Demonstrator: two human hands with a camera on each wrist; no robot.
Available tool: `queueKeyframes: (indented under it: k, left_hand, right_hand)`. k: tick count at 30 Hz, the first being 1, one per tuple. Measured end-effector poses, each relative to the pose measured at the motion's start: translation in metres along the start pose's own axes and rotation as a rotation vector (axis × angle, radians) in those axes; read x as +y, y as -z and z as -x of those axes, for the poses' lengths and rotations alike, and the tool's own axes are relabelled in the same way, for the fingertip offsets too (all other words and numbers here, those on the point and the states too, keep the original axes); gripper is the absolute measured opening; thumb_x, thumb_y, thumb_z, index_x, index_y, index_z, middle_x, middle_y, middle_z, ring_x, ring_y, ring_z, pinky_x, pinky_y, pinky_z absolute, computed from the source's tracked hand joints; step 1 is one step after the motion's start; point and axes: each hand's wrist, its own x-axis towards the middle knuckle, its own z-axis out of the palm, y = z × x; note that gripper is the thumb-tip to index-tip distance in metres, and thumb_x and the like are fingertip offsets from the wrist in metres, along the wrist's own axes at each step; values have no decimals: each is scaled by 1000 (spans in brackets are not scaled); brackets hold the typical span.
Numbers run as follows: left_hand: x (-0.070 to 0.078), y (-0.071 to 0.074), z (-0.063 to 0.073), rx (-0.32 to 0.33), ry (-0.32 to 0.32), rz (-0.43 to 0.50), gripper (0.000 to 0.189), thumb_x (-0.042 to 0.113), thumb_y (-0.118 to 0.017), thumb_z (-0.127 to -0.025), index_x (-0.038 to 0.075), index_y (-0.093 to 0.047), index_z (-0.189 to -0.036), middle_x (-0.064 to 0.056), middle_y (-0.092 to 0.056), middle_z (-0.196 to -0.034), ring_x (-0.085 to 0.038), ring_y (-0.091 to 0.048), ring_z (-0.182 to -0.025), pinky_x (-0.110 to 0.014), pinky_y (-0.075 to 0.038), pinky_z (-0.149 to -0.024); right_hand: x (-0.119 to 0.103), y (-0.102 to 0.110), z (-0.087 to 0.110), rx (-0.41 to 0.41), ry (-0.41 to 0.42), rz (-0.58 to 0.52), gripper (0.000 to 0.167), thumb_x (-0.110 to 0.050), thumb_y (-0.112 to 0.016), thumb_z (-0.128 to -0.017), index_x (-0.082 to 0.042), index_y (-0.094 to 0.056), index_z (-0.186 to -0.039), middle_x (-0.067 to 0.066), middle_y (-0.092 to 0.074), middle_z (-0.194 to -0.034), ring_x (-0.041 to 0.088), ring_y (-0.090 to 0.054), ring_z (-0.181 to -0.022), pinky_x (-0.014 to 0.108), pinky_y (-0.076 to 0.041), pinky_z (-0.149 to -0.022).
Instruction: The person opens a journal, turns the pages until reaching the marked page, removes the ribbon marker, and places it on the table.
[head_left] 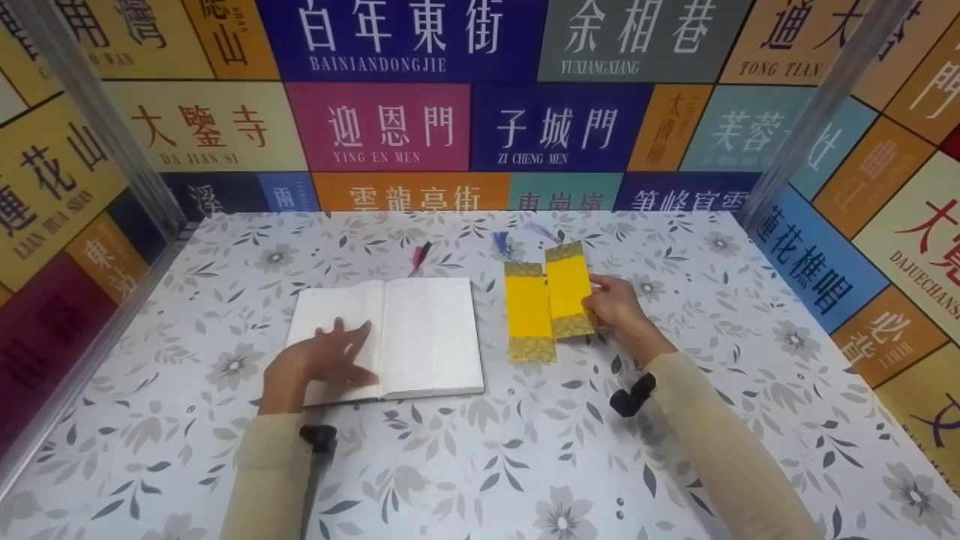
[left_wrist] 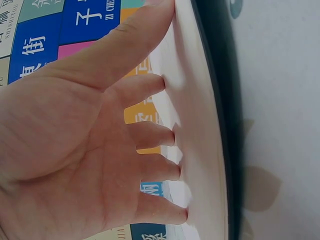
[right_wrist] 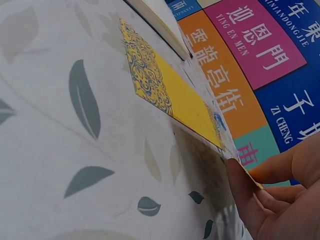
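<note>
An open book [head_left: 431, 337] with blank-looking white pages lies on the table. My left hand [head_left: 322, 360] rests on its left page with fingers spread; in the left wrist view the fingertips [left_wrist: 172, 136] touch the paper. To the book's right are two yellow bookmarks with patterned gold ends. The left bookmark [head_left: 529, 307] has a blue tassel [head_left: 500, 241]. The right bookmark [head_left: 570, 289] is slightly tilted, with a pale purple tassel [head_left: 544, 231] by its top. My right hand [head_left: 619, 304] pinches its right edge between thumb and fingers.
A pink and black tassel [head_left: 421, 257] lies at the book's top edge. The table [head_left: 465, 465] has a grey floral cover. Panels with Chinese lettering [head_left: 379, 126] stand behind and at both sides, with clear upright strips [head_left: 810, 112] at the corners.
</note>
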Motion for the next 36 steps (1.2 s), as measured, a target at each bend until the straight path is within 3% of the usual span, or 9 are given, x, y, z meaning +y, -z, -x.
queueKeyframes:
  k: [7, 18, 23, 28, 32, 36]
  left_hand:
    - [-2, 0, -2, -7, 4, 11, 96, 48, -65, -92, 21, -5, -162, -28, 15, -163, -56, 13, -148, -71, 3, -119]
    - [-2, -1, -1, 6, 21, 32, 95, 49, -66, -92, 25, -6, -162, -24, 13, -165, -53, 12, -150, -71, 3, -119]
    - [-2, -1, 0, 7, -5, 40, 95, 48, -66, -92, 24, -7, -162, -26, 12, -164, -54, 12, -149, -71, 4, -119]
    - [-1, 0, 1, 6, -13, 40, 95, 47, -66, -93, 23, -6, -162, -27, 13, -164, -55, 13, -149, -70, 4, -120]
    - [-1, 0, 2, 3, 5, 52, 94, 47, -66, -92, 25, -6, -162, -25, 14, -164, -53, 14, -149, -70, 5, -120]
    - [0, 1, 2, 2, 16, 56, 94, 47, -66, -92, 25, -6, -162, -25, 14, -164, -52, 14, -150, -70, 6, -119]
  right_hand:
    - [10, 2, 8, 2, 55, 102, 64, -6, -60, -95, -7, -37, -155, 18, -54, -143, 22, -58, -114, 24, -53, -87]
    - [13, 4, 17, 33, 71, 333, 60, -14, -66, -94, -1, -44, -148, 20, -53, -139, 26, -54, -113, 33, -51, -96]
    - [13, 6, 19, 39, 70, 431, 58, -22, -68, -93, -2, -49, -145, 20, -58, -135, 23, -60, -96, 29, -52, -76]
    - [16, 8, 17, 2, -10, 353, 59, -24, -67, -94, -7, -45, -147, 14, -57, -127, 17, -54, -67, 24, -46, -54]
    - [19, 10, 18, -39, -33, 291, 61, -23, -67, -95, -10, -42, -149, 12, -58, -120, 13, -44, -54, 24, -42, -50]
    - [20, 12, 19, -54, -11, 282, 61, -22, -66, -94, -9, -42, -149, 13, -60, -115, 11, -42, -50, 23, -41, -48]
